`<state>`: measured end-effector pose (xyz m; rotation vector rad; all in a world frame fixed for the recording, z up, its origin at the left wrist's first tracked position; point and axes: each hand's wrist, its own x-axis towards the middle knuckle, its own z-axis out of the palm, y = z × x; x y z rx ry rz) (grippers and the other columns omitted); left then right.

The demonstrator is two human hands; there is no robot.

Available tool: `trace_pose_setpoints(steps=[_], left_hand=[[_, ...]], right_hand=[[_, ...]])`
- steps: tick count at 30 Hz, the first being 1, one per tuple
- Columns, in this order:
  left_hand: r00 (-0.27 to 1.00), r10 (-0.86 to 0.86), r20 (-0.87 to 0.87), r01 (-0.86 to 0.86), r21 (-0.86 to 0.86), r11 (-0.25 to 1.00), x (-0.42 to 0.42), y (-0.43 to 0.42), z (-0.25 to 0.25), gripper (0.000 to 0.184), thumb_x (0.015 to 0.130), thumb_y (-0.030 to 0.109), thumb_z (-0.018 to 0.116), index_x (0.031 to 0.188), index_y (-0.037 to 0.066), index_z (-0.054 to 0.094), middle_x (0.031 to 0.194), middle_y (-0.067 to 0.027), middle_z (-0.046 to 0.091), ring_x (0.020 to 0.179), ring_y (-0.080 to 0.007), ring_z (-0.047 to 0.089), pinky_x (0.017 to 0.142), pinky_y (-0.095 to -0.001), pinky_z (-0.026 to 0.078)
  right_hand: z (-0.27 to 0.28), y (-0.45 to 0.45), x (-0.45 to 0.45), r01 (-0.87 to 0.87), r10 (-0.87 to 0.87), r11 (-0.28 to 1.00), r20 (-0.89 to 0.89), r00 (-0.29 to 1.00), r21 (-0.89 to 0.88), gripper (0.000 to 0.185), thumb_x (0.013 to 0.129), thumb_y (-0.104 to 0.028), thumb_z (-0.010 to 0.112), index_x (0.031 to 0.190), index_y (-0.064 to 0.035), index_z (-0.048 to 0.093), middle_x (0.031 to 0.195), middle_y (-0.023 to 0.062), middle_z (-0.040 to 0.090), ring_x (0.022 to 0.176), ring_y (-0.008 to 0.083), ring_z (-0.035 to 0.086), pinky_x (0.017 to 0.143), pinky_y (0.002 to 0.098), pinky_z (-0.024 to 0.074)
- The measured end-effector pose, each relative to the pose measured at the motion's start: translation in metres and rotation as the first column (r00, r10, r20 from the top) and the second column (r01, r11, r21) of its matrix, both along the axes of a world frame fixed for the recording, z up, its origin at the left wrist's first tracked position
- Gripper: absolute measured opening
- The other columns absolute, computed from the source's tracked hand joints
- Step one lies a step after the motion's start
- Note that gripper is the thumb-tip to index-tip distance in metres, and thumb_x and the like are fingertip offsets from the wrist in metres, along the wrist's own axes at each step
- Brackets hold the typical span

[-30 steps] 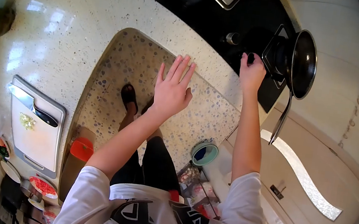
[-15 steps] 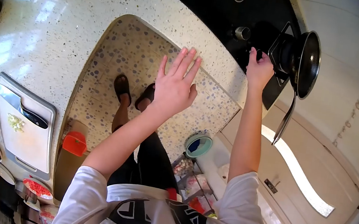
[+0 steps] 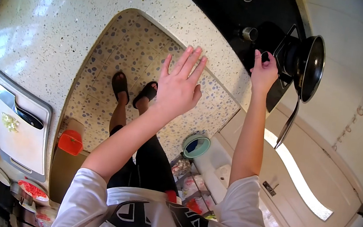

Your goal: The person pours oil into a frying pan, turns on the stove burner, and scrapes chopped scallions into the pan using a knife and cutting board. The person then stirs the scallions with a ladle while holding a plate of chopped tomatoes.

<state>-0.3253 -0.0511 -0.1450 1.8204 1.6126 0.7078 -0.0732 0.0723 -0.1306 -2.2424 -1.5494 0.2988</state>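
A pale counter [image 3: 53,35] holds a black stove [image 3: 226,9]. Since one second ago, little has changed: the right hand [image 3: 264,75] stays at the dark knob [image 3: 264,56], so this work seems still in progress. The knob sits between its thumb and fingertips, which pinch it; the frying pan [image 3: 314,69] is to their right. The left hand [image 3: 178,89], fingers spread, holds nothing.

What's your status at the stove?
Right hand on black knob. Left hand open, empty. Pan on stove, handle jutting out near right forearm.
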Motion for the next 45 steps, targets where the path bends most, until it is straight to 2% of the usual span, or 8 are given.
trace_pose_setpoints(steps=[9,12,30,35,45], left_hand=[[1.0,0.006,0.008,-0.006,-0.003,1.0,0.0,-0.001,-0.001,0.068,0.079,0.018,0.065,0.145,0.009,0.05,0.159,-0.0079,0.036,0.15,-0.0215,0.028,0.116,-0.0582,0.028],[1.0,0.007,0.01,-0.007,-0.002,1.0,0.0,-0.001,-0.002,0.068,0.079,0.017,0.065,0.145,0.009,0.051,0.159,-0.0077,0.035,0.15,-0.0214,0.029,0.116,-0.058,0.028],[1.0,-0.007,0.018,0.007,-0.017,1.0,-0.002,0.0,0.002,0.069,0.079,0.017,0.066,0.145,0.009,0.05,0.16,-0.0081,0.035,0.15,-0.0218,0.029,0.116,-0.0574,0.029],[0.999,-0.038,-0.017,0.038,-0.044,0.998,-0.003,0.0,0.002,0.072,0.082,0.021,0.068,0.149,0.012,0.046,0.162,-0.0078,0.032,0.152,-0.0241,0.026,0.116,-0.0573,0.028],[0.999,-0.035,-0.024,0.034,-0.043,0.999,-0.002,0.0,0.003,0.072,0.081,0.02,0.068,0.149,0.012,0.046,0.162,-0.0081,0.031,0.151,-0.0243,0.026,0.116,-0.0571,0.028]], right_hand=[[0.004,0.001,-0.013,0.049,-0.05,0.999,0.053,0.997,0.014,0.054,0.087,-0.037,0.078,0.116,0.0075,0.066,0.061,0.009,0.065,0.052,0.0172,0.064,0.056,0.03,0.0509],[-0.005,0.001,-0.002,-0.006,-0.001,0.999,0.121,0.993,0.053,0.053,0.087,-0.037,0.078,0.116,0.0066,0.067,0.062,0.0089,0.064,0.055,0.018,0.063,0.058,0.0308,0.0509],[-0.004,-0.001,0.004,-0.065,0.063,0.997,0.06,0.996,0.04,0.043,0.088,-0.03,0.077,0.118,-0.0012,0.067,0.063,0.0059,0.057,0.056,0.0149,0.056,0.058,0.0303,0.0481],[-0.006,0.0,0.007,-0.08,0.079,0.996,0.042,0.996,0.039,0.04,0.088,-0.028,0.077,0.118,-0.0019,0.067,0.063,0.0055,0.056,0.056,0.0146,0.056,0.059,0.0299,0.0481],[-0.002,0.0,0.007,-0.093,0.093,0.995,0.015,0.996,0.024,0.04,0.089,-0.026,0.076,0.119,-0.0017,0.067,0.064,0.0045,0.054,0.058,0.0129,0.055,0.06,0.0288,0.0482]])
